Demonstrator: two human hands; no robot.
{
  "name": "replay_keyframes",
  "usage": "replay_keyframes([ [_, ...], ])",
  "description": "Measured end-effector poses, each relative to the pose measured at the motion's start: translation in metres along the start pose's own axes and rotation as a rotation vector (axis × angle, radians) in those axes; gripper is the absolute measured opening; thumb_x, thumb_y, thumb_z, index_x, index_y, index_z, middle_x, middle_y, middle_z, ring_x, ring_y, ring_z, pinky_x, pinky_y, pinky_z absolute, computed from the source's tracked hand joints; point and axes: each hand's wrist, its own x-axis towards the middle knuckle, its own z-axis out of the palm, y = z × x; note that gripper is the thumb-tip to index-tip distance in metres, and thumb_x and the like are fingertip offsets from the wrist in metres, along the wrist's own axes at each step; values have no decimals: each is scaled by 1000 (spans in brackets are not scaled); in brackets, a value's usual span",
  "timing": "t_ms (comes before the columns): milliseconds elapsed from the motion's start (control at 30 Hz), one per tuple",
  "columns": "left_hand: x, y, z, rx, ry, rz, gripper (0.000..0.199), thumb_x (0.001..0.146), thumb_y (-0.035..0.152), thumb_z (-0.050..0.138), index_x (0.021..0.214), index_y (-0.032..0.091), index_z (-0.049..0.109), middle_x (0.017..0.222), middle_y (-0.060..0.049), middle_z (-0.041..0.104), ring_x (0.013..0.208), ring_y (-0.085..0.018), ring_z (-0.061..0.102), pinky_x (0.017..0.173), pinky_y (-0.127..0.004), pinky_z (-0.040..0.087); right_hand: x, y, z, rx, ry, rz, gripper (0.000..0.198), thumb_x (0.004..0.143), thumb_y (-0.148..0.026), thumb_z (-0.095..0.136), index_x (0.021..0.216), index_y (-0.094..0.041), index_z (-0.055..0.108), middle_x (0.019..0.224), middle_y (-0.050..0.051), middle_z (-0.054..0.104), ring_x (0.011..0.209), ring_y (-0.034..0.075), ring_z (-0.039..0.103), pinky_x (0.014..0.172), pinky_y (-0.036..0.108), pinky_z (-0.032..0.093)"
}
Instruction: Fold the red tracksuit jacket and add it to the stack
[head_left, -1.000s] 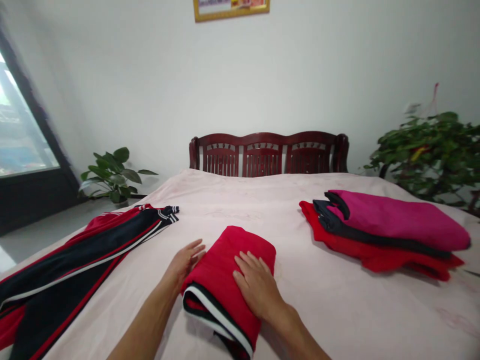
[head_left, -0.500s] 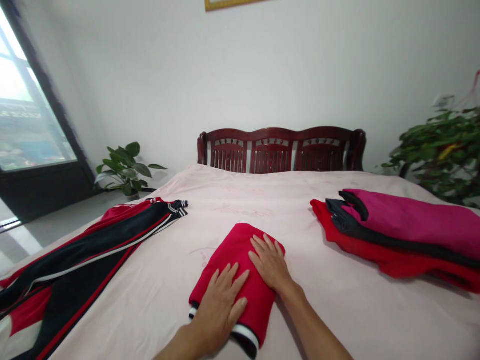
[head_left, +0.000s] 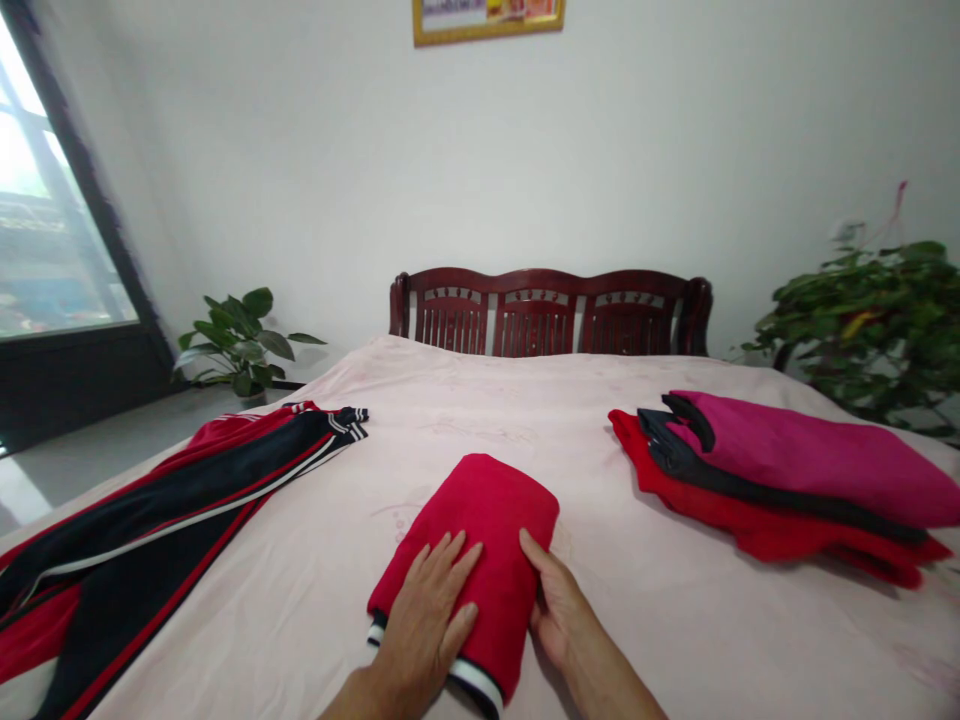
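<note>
A folded red garment with a black-and-white striped band at its near end lies on the pink bedsheet. My left hand rests flat on its near left part, fingers stretched out. At the garment's right edge is my right hand, its thumb on top and its other fingers tucked beside or beneath the cloth, partly hidden. The hands hold nothing else.
On the right lies a stack of folded clothes, with a magenta garment on top of dark and red ones. Dark tracksuit clothing with red and white stripes spreads over the left side. Behind stand a wooden headboard and potted plants.
My right hand has slid from the garment's top to its right edge and grips it there. My left hand stays flat on the cloth. The view has tilted up slightly.
</note>
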Motion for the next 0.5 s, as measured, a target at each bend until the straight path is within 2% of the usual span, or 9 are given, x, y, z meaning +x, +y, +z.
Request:
replay_keyframes([
  [67, -1, -1, 1, -1, 19, 8, 58, 102, 32, 39, 158, 33, 22, 160, -3, 37, 147, -23, 36, 120, -48, 32, -7, -1, 9, 70, -42, 145, 51, 71, -35, 80, 114, -11, 66, 98, 14, 78, 93, 28, 74, 90, 42, 57],
  [133, -2, -3, 2, -11, 35, 14, 58, 103, 32, 38, 158, 33, 23, 160, -2, 38, 146, -23, 38, 120, -45, 33, -8, 2, 16, 92, -76, 183, 47, 70, -30, 79, 110, -10, 67, 96, 14, 78, 95, 28, 74, 91, 42, 57],
  [233, -1, -4, 4, -26, 74, 21, 57, 102, 33, 38, 158, 33, 25, 159, -3, 39, 144, -23, 40, 119, -43, 36, -6, 13, 21, 59, -95, 89, 41, 66, -26, 75, 105, -14, 69, 94, 11, 79, 95, 30, 74, 90, 45, 57],
  [367, 3, -4, 2, -58, 157, 74, 56, 101, 32, 38, 157, 32, 28, 159, -4, 40, 144, -24, 40, 120, -46, 34, -6, 16, 18, -5, -58, -59, 26, 65, -26, 68, 91, -26, 71, 88, -1, 79, 94, 30, 74, 86, 49, 58],
  [433, 4, -7, -1, -89, 247, 101, 56, 101, 31, 36, 156, 32, 29, 158, -4, 42, 145, -25, 39, 122, -50, 28, -9, 0, 14, -24, -49, -101, 24, 66, -29, 67, 90, -28, 71, 89, -2, 79, 97, 30, 73, 85, 50, 58],
  [500, 4, -12, -1, -117, 342, 80, 56, 100, 28, 36, 155, 35, 28, 156, -4, 44, 145, -25, 39, 124, -54, 24, -12, -30, 8, -17, -8, -162, 26, 66, -29, 68, 92, -26, 70, 90, 1, 79, 100, 31, 73, 86, 50, 58],
])
